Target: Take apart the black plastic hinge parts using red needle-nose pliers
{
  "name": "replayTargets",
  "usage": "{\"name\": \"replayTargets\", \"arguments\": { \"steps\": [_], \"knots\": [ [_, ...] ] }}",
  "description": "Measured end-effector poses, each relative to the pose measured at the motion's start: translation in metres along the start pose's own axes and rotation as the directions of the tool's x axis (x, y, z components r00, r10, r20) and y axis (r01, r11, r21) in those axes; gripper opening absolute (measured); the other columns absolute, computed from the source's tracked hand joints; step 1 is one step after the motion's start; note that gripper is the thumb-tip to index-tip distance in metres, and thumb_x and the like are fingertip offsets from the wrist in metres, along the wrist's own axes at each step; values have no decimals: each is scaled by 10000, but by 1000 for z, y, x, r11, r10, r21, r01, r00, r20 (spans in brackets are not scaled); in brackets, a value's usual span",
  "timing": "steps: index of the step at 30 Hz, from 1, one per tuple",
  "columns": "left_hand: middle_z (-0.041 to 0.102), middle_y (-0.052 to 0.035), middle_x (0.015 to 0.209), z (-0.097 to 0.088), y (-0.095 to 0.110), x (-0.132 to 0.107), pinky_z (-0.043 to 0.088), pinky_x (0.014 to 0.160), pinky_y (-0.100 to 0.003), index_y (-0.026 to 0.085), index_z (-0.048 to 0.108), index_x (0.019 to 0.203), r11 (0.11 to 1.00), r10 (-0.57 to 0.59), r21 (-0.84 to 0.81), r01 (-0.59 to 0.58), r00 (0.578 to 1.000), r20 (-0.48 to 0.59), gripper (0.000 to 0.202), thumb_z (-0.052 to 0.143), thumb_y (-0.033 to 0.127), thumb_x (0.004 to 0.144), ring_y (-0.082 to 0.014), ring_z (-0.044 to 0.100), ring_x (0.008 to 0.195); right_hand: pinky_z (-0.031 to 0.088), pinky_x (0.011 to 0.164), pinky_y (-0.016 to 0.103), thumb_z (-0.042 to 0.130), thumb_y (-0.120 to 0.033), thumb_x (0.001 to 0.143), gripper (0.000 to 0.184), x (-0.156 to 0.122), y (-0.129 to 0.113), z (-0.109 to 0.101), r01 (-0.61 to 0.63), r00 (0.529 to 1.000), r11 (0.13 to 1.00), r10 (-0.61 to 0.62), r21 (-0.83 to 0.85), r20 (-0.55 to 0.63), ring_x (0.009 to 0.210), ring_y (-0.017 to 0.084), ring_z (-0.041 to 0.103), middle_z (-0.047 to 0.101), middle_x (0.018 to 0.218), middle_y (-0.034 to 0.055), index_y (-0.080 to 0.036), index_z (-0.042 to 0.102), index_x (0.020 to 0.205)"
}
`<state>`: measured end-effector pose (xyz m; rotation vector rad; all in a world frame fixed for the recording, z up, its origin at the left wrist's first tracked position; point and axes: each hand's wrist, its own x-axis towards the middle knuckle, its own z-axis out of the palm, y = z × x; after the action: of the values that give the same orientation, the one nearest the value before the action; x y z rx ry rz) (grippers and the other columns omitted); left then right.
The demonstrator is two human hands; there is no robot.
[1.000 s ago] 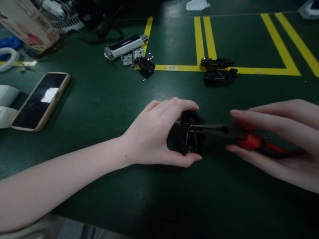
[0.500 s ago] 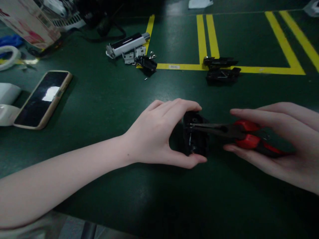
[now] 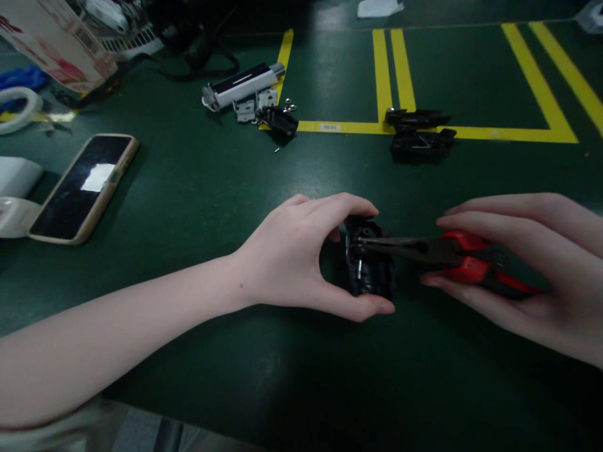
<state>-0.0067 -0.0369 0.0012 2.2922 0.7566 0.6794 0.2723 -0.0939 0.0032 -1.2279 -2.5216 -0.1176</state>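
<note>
1. With the left hand (image 3: 287, 251), pinches one black part (image 3: 371, 267) by opposite edges between thumb and fingers, at or just above the worktop (image 3: 235, 358).
2. With the right hand (image 3: 565, 270), encloses one pair of red-handled pliers (image 3: 419, 250), tips over that part.
3. Ahead, has two black pieces (image 3: 419, 143), two metal brackets (image 3: 245, 110).
4. To the left, has one phone (image 3: 80, 191).

The left forearm (image 3: 141, 317) slants inward, fingers (image 3: 351, 204) and thumb (image 3: 360, 307) arched apart; the right hand (image 3: 560, 270) is half curled.
</note>
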Motion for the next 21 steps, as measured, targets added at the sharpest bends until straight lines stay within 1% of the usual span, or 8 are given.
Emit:
{"name": "replayTargets", "arguments": {
  "steps": [2, 4, 6, 10, 13, 16, 19, 21],
  "knots": [
    [761, -54, 1105, 0, 0, 0, 533, 839, -322, 109, 643, 1209, 1000, 0, -30, 0, 1000, 6, 677, 846, 509, 703, -187, 690, 877, 538, 732, 425, 584, -457, 960, 390, 1, -2, 0, -4, 1000, 1000, 4, 3, 2, 1000, 281, 666, 651, 1171, 116, -225, 556, 1272],
    [760, -58, 1101, -1, 0, 1, 539, 831, -320, 101, 641, 1213, 999, 0, -50, 1, 1000, 22, 677, 843, 505, 710, -184, 689, 871, 539, 746, 431, 576, -465, 965, 381, 3, -4, -1, -14, 1000, 1000, 14, 1, 9, 957, 278, 667, 662, 1094, 105, -223, 556, 1259],
    [756, -62, 1117, -2, 0, 1, 545, 823, -325, 117, 638, 1218, 998, -3, -55, 5, 999, 33, 666, 834, 512, 719, -192, 694, 882, 537, 737, 421, 566, -482, 970, 377, 3, -4, -1, -14, 1000, 1000, 14, 7, 17, 901, 263, 662, 661, 1023, 88, -226, 556, 1247],
    [744, -71, 1175, -2, -1, 0, 553, 836, -334, 151, 621, 1243, 999, -11, -36, 12, 1000, 25, 658, 833, 499, 726, -212, 710, 930, 524, 687, 389, 541, -522, 975, 391, 3, 1, 0, -11, 999, 999, 10, 32, 38, 846, 235, 665, 655, 973, 66, -240, 556, 1246],
    [731, -83, 1211, -1, -3, -1, 548, 839, -326, 138, 601, 1273, 1000, 28, 1, -28, 999, 20, 673, 829, 487, 744, -208, 706, 950, 512, 641, 363, 534, -550, 971, 410, 1, 7, 2, 7, 999, 998, -9, 57, 50, 794, 210, 662, 656, 958, 47, -260, 554, 1260],
    [724, -92, 1216, -1, -5, -2, 538, 839, -310, 115, 591, 1280, 996, 73, 43, -74, 997, 18, 674, 824, 478, 763, -201, 697, 963, 521, 661, 340, 512, -561, 981, 416, 0, 10, 3, 0, 997, 997, -6, 78, 74, 784, 191, 657, 657, 970, 36, -270, 549, 1275],
    [723, -99, 1219, 0, -6, -2, 535, 850, -310, 109, 592, 1278, 996, 74, 52, -74, 997, 9, 680, 826, 484, 762, -206, 696, 975, 522, 683, 319, 507, -554, 988, 411, 0, 8, 1, -2, 997, 994, -6, 106, 76, 777, 175, 649, 651, 969, 31, -251, 556, 1261],
    [724, -101, 1224, 0, -6, -2, 535, 853, -316, 113, 593, 1282, 996, 69, 51, -69, 998, 7, 686, 825, 492, 760, -212, 698, 979, 522, 705, 317, 493, -552, 997, 408, 1, 5, -1, -32, 997, 993, 23, 113, 78, 794, 176, 646, 646, 972, 36, -235, 562, 1245]
  ]
}}
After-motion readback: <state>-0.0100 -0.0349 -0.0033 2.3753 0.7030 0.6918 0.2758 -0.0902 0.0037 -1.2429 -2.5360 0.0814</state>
